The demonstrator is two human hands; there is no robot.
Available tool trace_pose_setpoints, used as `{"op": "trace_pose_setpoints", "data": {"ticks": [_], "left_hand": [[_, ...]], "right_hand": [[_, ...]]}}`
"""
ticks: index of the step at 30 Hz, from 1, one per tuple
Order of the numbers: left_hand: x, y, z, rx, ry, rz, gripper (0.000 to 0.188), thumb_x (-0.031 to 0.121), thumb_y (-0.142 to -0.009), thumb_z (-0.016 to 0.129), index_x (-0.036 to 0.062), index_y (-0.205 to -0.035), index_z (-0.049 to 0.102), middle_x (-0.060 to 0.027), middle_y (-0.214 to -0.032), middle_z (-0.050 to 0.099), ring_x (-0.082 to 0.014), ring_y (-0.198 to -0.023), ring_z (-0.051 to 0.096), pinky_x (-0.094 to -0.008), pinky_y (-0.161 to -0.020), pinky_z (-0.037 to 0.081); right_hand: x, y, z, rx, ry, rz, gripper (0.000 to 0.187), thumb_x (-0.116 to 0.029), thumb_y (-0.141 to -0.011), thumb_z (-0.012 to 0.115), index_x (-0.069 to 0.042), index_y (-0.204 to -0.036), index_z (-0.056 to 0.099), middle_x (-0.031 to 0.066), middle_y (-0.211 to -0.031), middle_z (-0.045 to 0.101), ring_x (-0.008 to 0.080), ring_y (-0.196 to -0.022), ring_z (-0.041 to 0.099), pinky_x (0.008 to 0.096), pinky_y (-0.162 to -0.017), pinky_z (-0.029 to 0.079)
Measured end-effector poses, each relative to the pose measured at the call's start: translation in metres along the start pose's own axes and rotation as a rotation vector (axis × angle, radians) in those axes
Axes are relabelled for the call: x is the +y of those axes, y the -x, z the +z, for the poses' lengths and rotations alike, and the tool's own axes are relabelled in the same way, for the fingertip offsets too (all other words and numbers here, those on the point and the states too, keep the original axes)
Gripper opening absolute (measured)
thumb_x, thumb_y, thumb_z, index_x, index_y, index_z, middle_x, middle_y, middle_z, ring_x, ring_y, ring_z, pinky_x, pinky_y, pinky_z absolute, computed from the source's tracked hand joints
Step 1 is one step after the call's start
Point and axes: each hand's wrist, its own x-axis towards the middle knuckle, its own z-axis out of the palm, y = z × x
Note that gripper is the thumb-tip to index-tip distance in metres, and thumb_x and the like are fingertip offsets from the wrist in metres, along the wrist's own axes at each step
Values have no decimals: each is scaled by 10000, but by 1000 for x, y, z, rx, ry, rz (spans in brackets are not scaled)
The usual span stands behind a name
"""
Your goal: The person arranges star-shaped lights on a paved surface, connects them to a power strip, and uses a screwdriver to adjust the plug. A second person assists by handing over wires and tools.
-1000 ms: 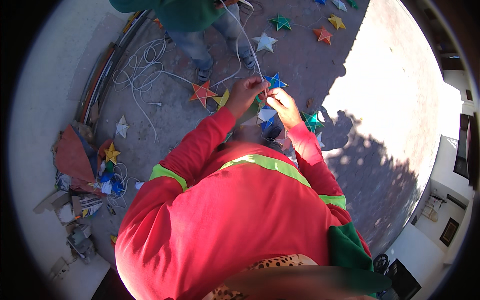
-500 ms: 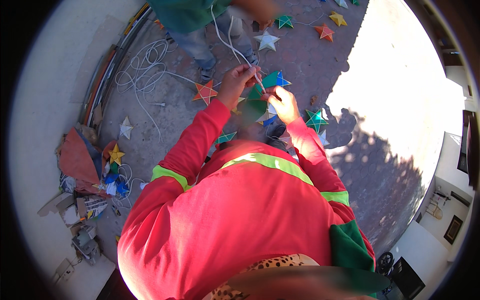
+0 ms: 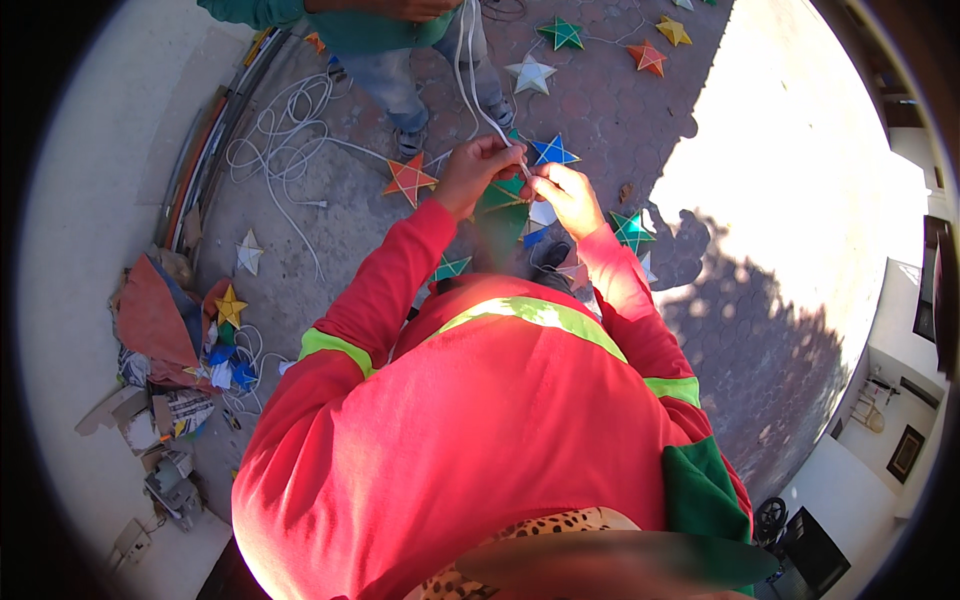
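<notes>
My left hand is closed in a pinch round a white electrical cord in front of my chest. Just right of it, my right hand also grips the cord between thumb and fingers. From my hands the doubled cord runs up toward a co-worker in a green top, whose hand is beside it. An orange star lantern lies left of my hands, and a blue star lantern just beyond my right hand. A green star lantern beneath is partly hidden.
Loose white cable lies coiled on the paved floor at left. Far right are white, green, orange and yellow stars. Bundled poles line the left wall, near a pile of cloth and scraps.
The co-worker has straightened up and shifted left, an arm now across the top. The cord hangs further right. My hands stay close together on it; the blue star shows more fully.
</notes>
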Motion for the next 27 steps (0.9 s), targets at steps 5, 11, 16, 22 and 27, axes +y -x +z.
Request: {"op": "trace_pose_setpoints", "data": {"ticks": [5, 11, 16, 22, 27], "left_hand": [[4, -3, 0, -157, 50, 67, 226, 126, -927, 615, 17, -1124, 612, -40, -980, 654, -121, -884, 634, -277, -838, 500], [0, -13, -2, -215, 119, 73, 173, 89, -924, 607, 32, -1087, 591, -48, -961, 639, -139, -858, 634, -282, -806, 511], [-13, -26, 4, -168, 341, 112, 84, 87, -919, 617, 56, -989, 581, -48, -934, 633, -131, -827, 621, -284, -781, 516], [-17, -19, 14, 57, 262, 104, 148, 121, -899, 659, 57, -1025, 617, -20, -902, 643, -112, -796, 623, -263, -775, 519], [-7, -13, 18, 42, 104, 119, 171, 153, -886, 681, 45, -1009, 630, -18, -908, 649, -100, -816, 622, -256, -772, 504]], "right_hand": [[-3, -5, -11, -72, -67, 6, 199, -193, -951, 546, -33, -886, 644, 35, -822, 671, 110, -783, 601, 255, -726, 443], [-14, -7, -15, -177, -149, -14, 256, -267, -957, 536, -55, -840, 621, 11, -789, 649, 106, -770, 582, 264, -748, 446], [-22, -13, -16, -127, -142, -20, 239, -232, -954, 548, -38, -836, 621, 21, -783, 643, 107, -743, 585, 263, -717, 458], [-26, -14, -14, -64, -8, -56, 222, -206, -926, 575, 0, -856, 616, 47, -773, 645, 125, -742, 611, 279, -706, 483], [-22, -18, -14, -46, 107, -35, 206, -190, -909, 572, 10, -877, 609, 105, -799, 675, 177, -779, 663, 312, -702, 505]]}}
